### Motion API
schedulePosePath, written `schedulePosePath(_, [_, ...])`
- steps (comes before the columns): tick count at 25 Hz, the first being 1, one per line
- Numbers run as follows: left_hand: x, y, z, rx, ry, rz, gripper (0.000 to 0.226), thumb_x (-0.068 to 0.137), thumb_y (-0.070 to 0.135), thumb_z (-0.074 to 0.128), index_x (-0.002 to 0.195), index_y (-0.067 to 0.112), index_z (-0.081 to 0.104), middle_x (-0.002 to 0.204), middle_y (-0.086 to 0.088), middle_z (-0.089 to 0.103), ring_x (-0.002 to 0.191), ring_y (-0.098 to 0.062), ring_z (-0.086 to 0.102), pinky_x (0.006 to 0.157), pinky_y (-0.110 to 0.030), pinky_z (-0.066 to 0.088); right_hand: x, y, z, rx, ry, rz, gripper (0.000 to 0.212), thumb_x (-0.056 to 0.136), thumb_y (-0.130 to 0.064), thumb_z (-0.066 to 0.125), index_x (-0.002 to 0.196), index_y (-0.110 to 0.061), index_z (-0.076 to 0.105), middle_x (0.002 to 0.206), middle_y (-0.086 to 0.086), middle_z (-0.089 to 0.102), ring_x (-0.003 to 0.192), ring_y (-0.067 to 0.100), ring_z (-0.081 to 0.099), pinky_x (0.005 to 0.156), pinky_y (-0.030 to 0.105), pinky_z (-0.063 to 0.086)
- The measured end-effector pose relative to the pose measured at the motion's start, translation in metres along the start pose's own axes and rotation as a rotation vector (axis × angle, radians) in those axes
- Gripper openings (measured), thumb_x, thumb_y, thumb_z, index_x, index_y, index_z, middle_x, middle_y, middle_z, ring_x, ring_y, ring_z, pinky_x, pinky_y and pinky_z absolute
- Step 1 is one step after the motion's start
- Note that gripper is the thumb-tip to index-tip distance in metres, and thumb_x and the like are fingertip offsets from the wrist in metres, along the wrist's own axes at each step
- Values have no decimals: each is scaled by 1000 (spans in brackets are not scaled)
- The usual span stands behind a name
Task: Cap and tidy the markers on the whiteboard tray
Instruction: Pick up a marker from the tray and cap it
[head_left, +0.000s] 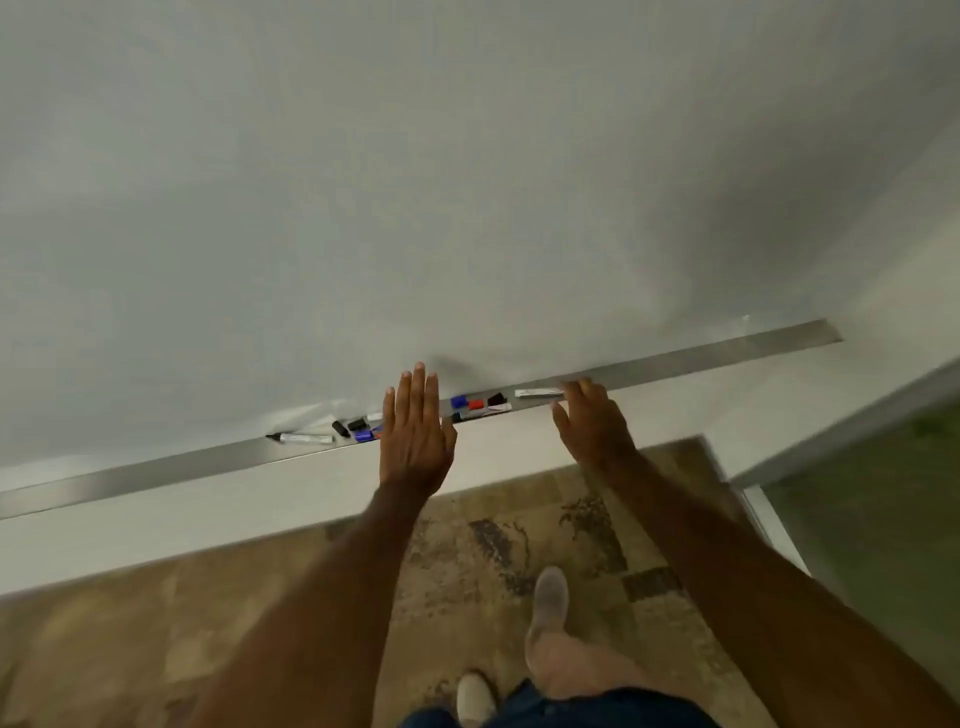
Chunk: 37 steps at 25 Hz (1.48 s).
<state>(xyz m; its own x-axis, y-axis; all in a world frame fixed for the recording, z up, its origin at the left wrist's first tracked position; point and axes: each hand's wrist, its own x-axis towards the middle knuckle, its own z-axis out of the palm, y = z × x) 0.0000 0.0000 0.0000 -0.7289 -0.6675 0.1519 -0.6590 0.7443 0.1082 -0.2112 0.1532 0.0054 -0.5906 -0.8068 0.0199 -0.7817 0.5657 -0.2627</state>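
A long metal whiteboard tray (701, 361) runs across the view under the whiteboard (415, 182). On it lie a black-tipped uncapped marker (304, 438) at the left, loose black caps (347, 426), a blue cap (458, 401), a red cap (475, 404), a dark cap (496, 399) and white marker bodies (537, 393). My left hand (415, 431) is flat with straight fingers over the tray's middle and hides some of the pieces. My right hand (589, 421) is open, its fingertips at the right end of a white marker. Neither hand holds anything.
A white wall strip (156, 525) lies below the tray. The floor is brown patterned carpet (519, 540). A glass panel with a metal frame (857, 499) stands at the right. My legs and light shoes (550, 603) are below.
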Motion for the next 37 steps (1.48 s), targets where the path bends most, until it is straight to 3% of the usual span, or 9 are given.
schedulePosePath(5, [26, 33, 37, -123, -233, -88, 42, 102, 26, 44, 140, 10, 53, 139, -10, 59, 129, -27, 52, 113, -38, 35, 37, 16, 24, 34, -115, 7, 35, 102, -21, 45, 133, -8, 56, 129, 13, 59, 116, 28, 55, 94, 37, 48])
schedulePosePath(13, [84, 66, 61, -207, -384, -227, 31, 103, 17, 41, 123, 10, 63, 122, -13, 62, 110, -33, 61, 89, -42, 50, 82, 33, 45, -107, -284, -185, 36, 104, -12, 34, 135, -10, 51, 135, 10, 55, 125, 28, 51, 99, 36, 43])
schedulePosePath(15, [96, 72, 68, -217, -434, -271, 31, 104, 17, 39, 120, 10, 64, 119, -12, 62, 105, -34, 65, 85, -42, 52, 86, 35, 44, -175, -271, -221, 30, 104, -17, 42, 130, -11, 57, 130, 9, 58, 120, 27, 56, 95, 35, 47])
schedulePosePath(18, [109, 74, 76, -202, -485, -266, 29, 106, 18, 40, 119, 11, 65, 118, -11, 64, 102, -29, 68, 83, -38, 54, 88, 35, 40, -282, -280, -241, 16, 90, -24, 70, 105, -18, 72, 106, 1, 69, 93, 17, 70, 73, 28, 58])
schedulePosePath(23, [122, 71, 87, -184, -511, -224, 25, 105, 18, 45, 119, 11, 65, 123, -9, 64, 109, -27, 67, 91, -39, 55, 104, 37, 42, -293, -264, -249, 20, 83, -26, 79, 97, -14, 73, 100, 7, 70, 88, 22, 71, 66, 32, 58])
schedulePosePath(28, [130, 64, 96, -151, -539, -156, 26, 106, 21, 42, 122, 11, 61, 127, -11, 63, 115, -30, 63, 94, -41, 52, 114, 41, 57, -355, -435, -252, 35, 102, -12, 40, 135, -13, 51, 140, 9, 50, 125, 29, 52, 97, 40, 49])
schedulePosePath(31, [132, 60, 97, -146, -510, -131, 29, 106, 28, 43, 121, 12, 62, 125, -10, 65, 114, -30, 64, 92, -41, 51, 118, 40, 53, -306, -381, -269, 37, 99, -10, 44, 135, -13, 52, 139, 10, 51, 124, 31, 54, 95, 42, 51])
schedulePosePath(34, [124, 61, 95, -221, -427, -146, 30, 105, 31, 46, 121, 15, 64, 121, -7, 66, 106, -27, 67, 86, -38, 54, 107, 40, 44, -236, -173, -316, 26, 83, -12, 75, 108, -11, 69, 109, 8, 67, 94, 26, 69, 70, 37, 59])
schedulePosePath(37, [111, 64, 89, -475, -298, -280, 23, 100, 31, 57, 114, 17, 69, 111, -4, 65, 92, -21, 66, 78, -31, 56, 95, 43, 36, 236, -75, -100, 15, 90, -18, 69, 102, -11, 63, 97, 4, 64, 82, 23, 64, 66, 35, 55])
